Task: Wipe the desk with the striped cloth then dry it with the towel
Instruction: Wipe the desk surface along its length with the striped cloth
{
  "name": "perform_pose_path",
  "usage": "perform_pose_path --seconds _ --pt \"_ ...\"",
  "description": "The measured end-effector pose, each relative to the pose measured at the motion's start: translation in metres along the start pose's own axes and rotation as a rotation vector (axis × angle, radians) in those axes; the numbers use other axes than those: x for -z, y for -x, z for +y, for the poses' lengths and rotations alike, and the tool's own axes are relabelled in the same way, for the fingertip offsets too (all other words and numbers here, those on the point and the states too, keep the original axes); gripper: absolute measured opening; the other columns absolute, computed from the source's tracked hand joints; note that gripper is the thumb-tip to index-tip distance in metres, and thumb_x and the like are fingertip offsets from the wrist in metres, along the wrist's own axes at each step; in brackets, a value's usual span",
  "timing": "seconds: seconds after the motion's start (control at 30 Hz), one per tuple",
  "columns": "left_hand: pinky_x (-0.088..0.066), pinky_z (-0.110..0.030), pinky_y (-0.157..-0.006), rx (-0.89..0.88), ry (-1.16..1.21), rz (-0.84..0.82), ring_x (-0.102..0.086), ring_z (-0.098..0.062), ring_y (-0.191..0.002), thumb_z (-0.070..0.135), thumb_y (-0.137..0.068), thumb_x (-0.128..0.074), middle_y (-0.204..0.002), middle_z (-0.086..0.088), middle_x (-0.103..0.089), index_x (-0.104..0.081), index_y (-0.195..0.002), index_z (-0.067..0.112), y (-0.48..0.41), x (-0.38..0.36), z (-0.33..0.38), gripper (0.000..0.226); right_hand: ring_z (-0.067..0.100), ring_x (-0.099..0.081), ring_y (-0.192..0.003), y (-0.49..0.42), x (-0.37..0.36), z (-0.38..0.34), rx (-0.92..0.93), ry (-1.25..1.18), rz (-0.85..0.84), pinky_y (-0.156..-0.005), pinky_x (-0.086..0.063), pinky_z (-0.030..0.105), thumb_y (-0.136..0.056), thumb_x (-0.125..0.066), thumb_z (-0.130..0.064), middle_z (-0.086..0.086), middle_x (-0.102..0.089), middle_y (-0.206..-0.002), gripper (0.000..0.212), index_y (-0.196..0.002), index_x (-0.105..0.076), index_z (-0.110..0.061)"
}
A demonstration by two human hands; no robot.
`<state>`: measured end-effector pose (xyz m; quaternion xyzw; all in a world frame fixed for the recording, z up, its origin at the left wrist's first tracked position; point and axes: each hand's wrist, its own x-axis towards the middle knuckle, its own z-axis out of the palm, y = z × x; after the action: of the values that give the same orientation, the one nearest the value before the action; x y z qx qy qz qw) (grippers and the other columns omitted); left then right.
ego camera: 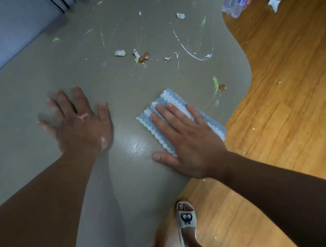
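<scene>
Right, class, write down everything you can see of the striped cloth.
The cloth is a small rectangle with blue and white wavy stripes. It looks soft and fluffy, like microfibre. It lies flat on the grey desk, close to its right edge and set at an angle. The right hand presses on it with straight fingers and covers its middle; the thumb rests off the cloth, on the desk.

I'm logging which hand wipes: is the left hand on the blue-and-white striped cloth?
No, the left hand lies flat on the bare grey desk, while the right hand presses the blue-and-white striped cloth.
</scene>
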<state>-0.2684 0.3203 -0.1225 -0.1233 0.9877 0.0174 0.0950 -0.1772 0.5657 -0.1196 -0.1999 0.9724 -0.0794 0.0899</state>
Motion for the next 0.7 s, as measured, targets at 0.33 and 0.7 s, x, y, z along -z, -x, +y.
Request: perform_pose_path --seconds 0.33,0.7 --pt "0.000 -0.068 -0.122 0.000 -0.004 0.020 0.004 -0.034 -0.159 0.069 -0.097 -0.009 -0.171 -0.015 0.000 -0.004 -0.163 0.025 -0.016 0.001 0.007 0.079 0.018 -0.002 -0.161 -0.034 0.026 0.119 -0.195 0.040 0.069 -0.129 -0.007 0.053 -0.097 -0.013 -0.080 -0.001 -0.005 -0.175 0.091 -0.167 -0.009 -0.023" --pt "0.001 -0.066 -0.123 0.009 -0.005 0.021 0.005 -0.033 -0.159 0.071 -0.096 -0.006 -0.172 -0.013 0.000 -0.004 -0.163 0.027 -0.017 0.004 0.009 0.080 0.026 0.001 -0.161 -0.074 0.028 0.126 -0.725 -0.099 0.186 -0.128 -0.001 0.058 -0.100 -0.013 -0.075 0.012 -0.003 -0.174 0.093 -0.166 -0.006 -0.009"
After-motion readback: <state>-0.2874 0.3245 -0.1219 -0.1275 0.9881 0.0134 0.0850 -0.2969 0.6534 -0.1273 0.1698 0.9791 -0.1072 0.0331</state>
